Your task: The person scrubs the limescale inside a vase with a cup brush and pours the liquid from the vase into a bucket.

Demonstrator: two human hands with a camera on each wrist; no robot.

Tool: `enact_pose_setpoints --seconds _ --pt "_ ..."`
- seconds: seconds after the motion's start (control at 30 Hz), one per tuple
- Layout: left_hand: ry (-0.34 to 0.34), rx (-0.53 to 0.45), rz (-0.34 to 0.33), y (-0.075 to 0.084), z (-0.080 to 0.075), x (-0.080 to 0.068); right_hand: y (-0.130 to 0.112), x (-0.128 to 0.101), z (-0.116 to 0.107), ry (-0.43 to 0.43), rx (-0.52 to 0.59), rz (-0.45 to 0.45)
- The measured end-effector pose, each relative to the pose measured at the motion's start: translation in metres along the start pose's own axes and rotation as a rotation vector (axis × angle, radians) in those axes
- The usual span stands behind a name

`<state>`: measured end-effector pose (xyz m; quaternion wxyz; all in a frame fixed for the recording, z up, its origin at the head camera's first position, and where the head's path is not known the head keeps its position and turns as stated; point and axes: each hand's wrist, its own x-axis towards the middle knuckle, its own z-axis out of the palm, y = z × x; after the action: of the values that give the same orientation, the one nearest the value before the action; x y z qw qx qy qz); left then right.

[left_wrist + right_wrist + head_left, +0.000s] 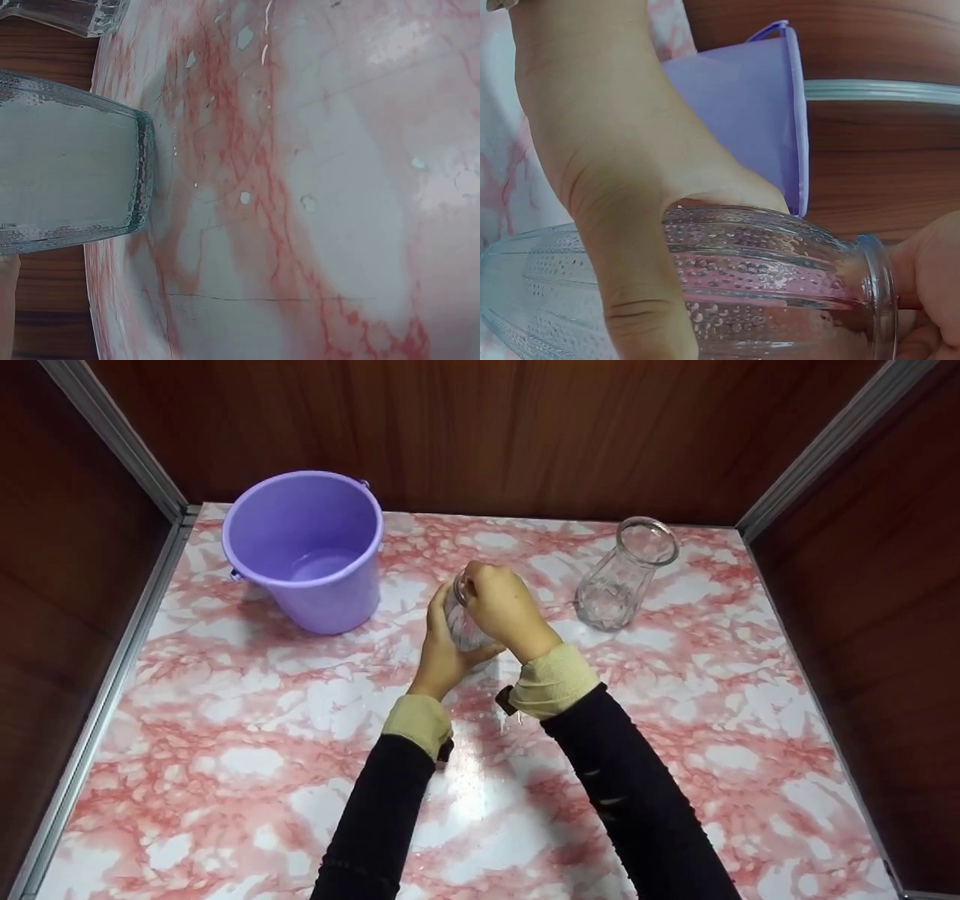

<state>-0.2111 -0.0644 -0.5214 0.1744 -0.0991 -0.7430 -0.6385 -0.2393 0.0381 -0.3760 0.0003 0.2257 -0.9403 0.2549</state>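
Observation:
A clear, ribbed glass jar (457, 624) is tilted over the table, with my left hand (444, 649) gripping it round the body. In the right wrist view, the left thumb crosses the dotted glass (742, 281). At the jar's mouth my right hand (504, 604) has its fingers curled against the rim (883, 300). A pink streak shows through the glass; whether it is something in the right hand, I cannot tell. The left wrist view catches the jar's thick base (142, 172) over the table.
A purple bucket (337, 596) stands at the back left. Another clear glass jar (615, 592) stands upright at the back right. Water drops (245, 197) lie on the red-and-white marbled table (247, 761). Brown wood-grain panels (465, 435) enclose the back and sides.

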Motion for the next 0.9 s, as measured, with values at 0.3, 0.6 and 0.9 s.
enact_pose_setpoints --seconds 0.3,0.6,0.9 --pt "-0.019 0.021 0.037 0.001 0.001 0.003 0.006 -0.006 -0.002 0.105 0.054 -0.052" --pt "-0.031 0.038 0.034 0.001 -0.001 0.003 0.005 -0.017 0.002 0.221 0.166 -0.153" --pt "-0.019 0.050 -0.073 0.007 -0.002 0.002 0.008 -0.023 0.003 0.431 0.171 -0.305"
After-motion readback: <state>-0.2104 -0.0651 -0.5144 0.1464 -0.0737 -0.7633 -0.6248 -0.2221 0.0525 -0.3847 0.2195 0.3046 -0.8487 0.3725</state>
